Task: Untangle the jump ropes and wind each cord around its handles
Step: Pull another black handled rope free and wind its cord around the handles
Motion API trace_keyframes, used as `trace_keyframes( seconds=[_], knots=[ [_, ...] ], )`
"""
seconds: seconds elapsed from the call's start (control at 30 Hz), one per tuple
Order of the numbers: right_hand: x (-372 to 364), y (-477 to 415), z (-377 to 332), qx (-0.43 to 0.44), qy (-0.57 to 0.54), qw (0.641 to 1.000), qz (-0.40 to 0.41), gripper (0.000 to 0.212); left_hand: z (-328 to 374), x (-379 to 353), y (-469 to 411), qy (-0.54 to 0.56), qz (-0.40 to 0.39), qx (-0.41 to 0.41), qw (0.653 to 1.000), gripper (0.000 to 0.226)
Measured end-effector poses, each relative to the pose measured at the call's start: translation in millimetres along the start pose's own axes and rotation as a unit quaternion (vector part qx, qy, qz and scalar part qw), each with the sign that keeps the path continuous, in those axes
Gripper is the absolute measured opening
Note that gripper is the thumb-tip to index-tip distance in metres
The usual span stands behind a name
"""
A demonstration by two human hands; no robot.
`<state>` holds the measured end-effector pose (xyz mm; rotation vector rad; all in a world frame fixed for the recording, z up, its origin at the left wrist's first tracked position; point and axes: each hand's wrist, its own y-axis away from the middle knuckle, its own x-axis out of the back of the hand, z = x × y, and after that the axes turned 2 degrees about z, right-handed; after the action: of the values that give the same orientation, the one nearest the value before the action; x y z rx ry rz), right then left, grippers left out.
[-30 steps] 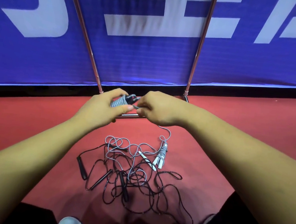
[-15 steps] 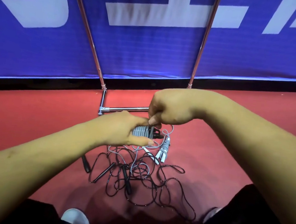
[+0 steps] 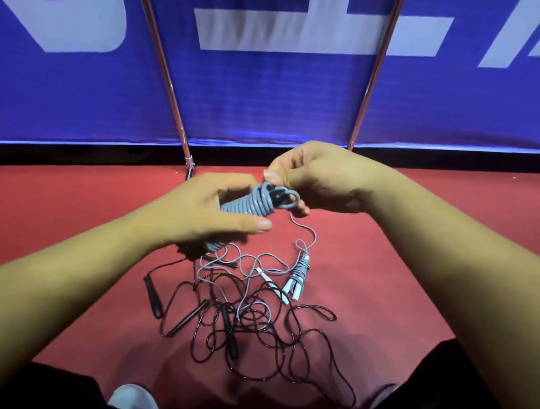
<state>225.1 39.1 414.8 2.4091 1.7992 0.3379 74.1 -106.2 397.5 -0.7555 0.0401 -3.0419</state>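
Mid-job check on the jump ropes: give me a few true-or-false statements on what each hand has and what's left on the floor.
1. The left hand grips a grey wound bundle. True.
2. The right hand hangs empty. False: it pinches the grey cord loop at the bundle's end.
3. The black ropes are wound around their handles. False: they lie in a loose tangle on the red floor.
4. White handles lie on the floor beside the black tangle. True.
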Motion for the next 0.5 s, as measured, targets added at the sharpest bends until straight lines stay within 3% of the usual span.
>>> trace_keyframes(
  seconds=[0.1, 0.23, 0.33, 0.5],
  knots=[
    [-8.0, -3.1, 3.9, 0.018, -0.035, 0.996, 0.081, 0.023, 1.1, 3.7, 0.3, -0.008, 0.026, 0.005, 1.0, 0.012],
    [-17.4, -6.4, 5.8, 0.04, -0.085, 0.983, 0.155, 0.025, 0.0, -3.7, -2.3, 0.062, 0.072, -0.009, 0.995, 0.027],
    [-21.1, -5.0, -2.9, 0.061, -0.073, 0.974, 0.204, 0.024, 4.5, -9.2, -7.3, 0.171, 0.143, -0.015, 0.975, 0.039],
    [-25.4, -6.9, -10.3, 0.081, -0.066, 0.962, 0.253, 0.028, 7.7, -13.5, -13.0, 0.262, 0.23, -0.017, 0.937, 0.032]
  ],
)
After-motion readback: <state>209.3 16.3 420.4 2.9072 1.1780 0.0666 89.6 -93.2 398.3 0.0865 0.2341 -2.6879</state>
